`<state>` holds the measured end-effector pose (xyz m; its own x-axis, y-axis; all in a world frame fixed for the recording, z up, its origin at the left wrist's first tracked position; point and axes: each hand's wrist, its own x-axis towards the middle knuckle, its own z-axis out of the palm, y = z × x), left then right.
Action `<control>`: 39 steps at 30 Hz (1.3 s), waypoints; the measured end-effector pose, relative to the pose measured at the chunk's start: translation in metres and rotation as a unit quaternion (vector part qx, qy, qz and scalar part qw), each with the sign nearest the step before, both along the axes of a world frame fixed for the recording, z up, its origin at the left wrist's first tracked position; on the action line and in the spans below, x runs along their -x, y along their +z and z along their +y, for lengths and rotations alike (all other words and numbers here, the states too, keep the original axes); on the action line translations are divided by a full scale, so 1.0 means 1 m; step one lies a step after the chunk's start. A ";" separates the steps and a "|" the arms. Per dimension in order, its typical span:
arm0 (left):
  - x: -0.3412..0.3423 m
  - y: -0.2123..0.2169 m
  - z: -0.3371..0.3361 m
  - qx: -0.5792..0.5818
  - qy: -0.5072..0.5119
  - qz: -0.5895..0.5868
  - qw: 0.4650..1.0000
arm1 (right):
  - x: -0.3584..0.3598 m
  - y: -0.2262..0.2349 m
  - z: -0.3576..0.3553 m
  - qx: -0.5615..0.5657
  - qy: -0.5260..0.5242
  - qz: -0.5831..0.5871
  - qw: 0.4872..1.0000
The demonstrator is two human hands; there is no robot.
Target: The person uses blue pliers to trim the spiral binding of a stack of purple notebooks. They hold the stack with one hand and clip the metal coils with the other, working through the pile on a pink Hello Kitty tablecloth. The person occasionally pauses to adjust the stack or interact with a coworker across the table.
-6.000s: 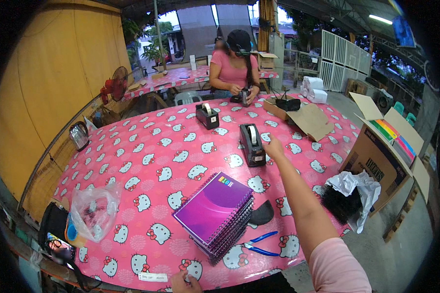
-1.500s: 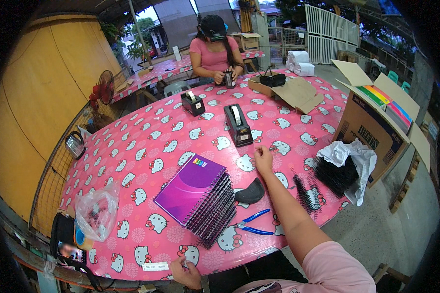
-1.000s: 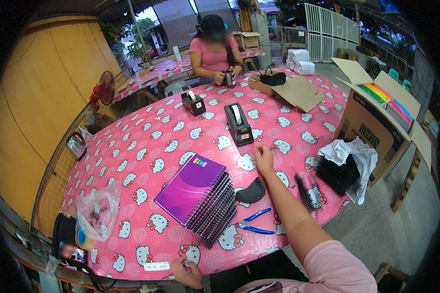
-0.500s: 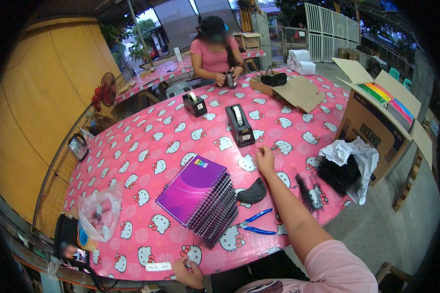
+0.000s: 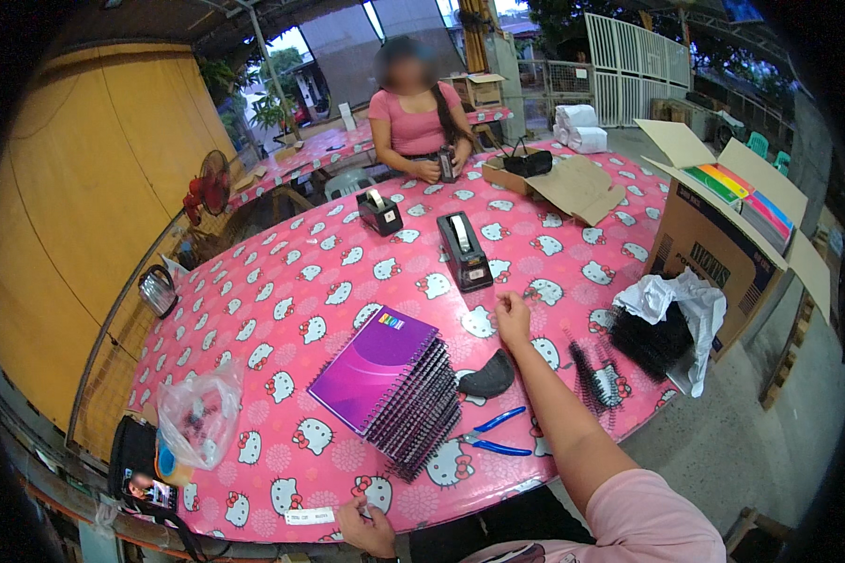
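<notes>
My left hand (image 5: 368,530) is at the table's near edge with its fingers curled together; what lies between them is too small to make out. Beside its fingertips a white printed paper strip (image 5: 310,516) lies flat. My right arm reaches forward over the table, and my right hand (image 5: 514,319) is closed just in front of a black tape dispenser (image 5: 465,251); anything in its fingers cannot be made out. Between my hands stands a stack of purple spiral notebooks (image 5: 376,366). To the stack's right are a dark rounded pad (image 5: 487,375) and blue-handled pliers (image 5: 498,437).
Black spiral coils (image 5: 652,338) lie at the right with crumpled white paper, by an open carton (image 5: 714,253). A clear plastic bag (image 5: 197,413) and black pouch (image 5: 133,455) sit left. Across the table, a person (image 5: 418,122) holds a small black dispenser; another tape dispenser (image 5: 380,213) stands nearby.
The view has shifted slightly, so the table sits a little lower and farther right. The person opposite has raised their head. Both my hands keep nearly the same places, fingers still curled.
</notes>
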<state>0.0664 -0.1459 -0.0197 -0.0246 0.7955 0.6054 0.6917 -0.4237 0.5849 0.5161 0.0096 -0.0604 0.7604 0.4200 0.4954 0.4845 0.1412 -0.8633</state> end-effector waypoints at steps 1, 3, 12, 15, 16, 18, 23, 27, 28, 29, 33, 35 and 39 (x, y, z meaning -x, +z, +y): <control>0.000 -0.001 0.001 -0.002 -0.005 0.000 1.000 | -0.003 -0.002 -0.001 0.003 -0.010 -0.036 0.999; 0.001 0.001 -0.001 -0.004 0.000 -0.002 1.000 | 0.002 -0.001 0.002 0.001 -0.003 -0.025 1.000; 0.002 -0.002 -0.001 0.008 0.015 0.010 1.000 | -0.006 -0.014 0.008 -0.007 0.007 -0.015 1.000; 0.004 -0.003 -0.001 0.009 0.018 0.008 1.000 | -0.002 -0.012 0.009 -0.007 0.007 -0.014 1.000; 0.004 -0.004 -0.001 0.009 0.019 0.009 1.000 | -0.001 -0.012 0.009 -0.006 0.006 -0.015 1.000; 0.001 0.000 -0.002 0.016 0.010 -0.009 1.000 | -0.005 -0.012 0.006 -0.002 0.008 -0.018 1.000; 0.001 0.001 -0.003 -0.004 0.004 -0.006 1.000 | -0.006 -0.012 0.007 0.003 0.015 0.014 1.000; 0.002 0.004 -0.004 -0.006 0.002 -0.005 1.000 | -0.005 -0.012 0.007 0.004 0.010 -0.004 1.000; 0.003 0.004 -0.004 0.001 0.008 -0.006 1.000 | -0.002 -0.011 0.008 0.004 0.010 -0.013 1.000; 0.003 0.003 -0.003 -0.002 0.006 -0.005 1.000 | -0.005 -0.012 0.008 0.003 0.008 -0.017 1.000; 0.002 -0.002 0.000 -0.005 0.005 -0.008 1.000 | -0.012 -0.015 0.007 0.004 0.011 -0.012 1.000; 0.002 -0.001 -0.001 0.000 0.010 -0.009 1.000 | -0.011 -0.016 0.008 0.005 0.015 -0.002 1.000; 0.002 -0.001 -0.002 -0.002 0.014 -0.009 1.000 | -0.010 -0.017 0.010 0.002 0.017 -0.012 1.000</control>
